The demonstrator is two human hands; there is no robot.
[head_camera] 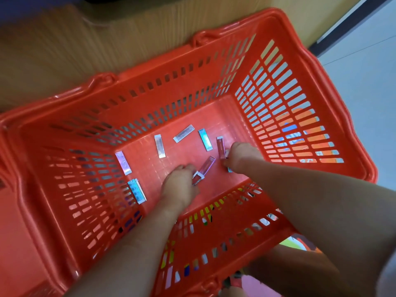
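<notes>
We see both hands deep in the red basket [145,168], mid-frame. The left hand [180,186] pinches one end of a pink packet [204,169] with its fingers. Just to the right, the right hand [241,157] curls its fingers on a second packet [220,146]. The other packets [159,146] lie scattered toward the upper left.

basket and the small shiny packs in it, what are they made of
Basket: looks like moulded red plastic, semi-gloss; slotted walls, soft highlights on the rim. Small packs: probably card or wrap laminated with holographic foil; they flash pink, blue and silver with white ends. Card or film, I cannot tell.
</notes>
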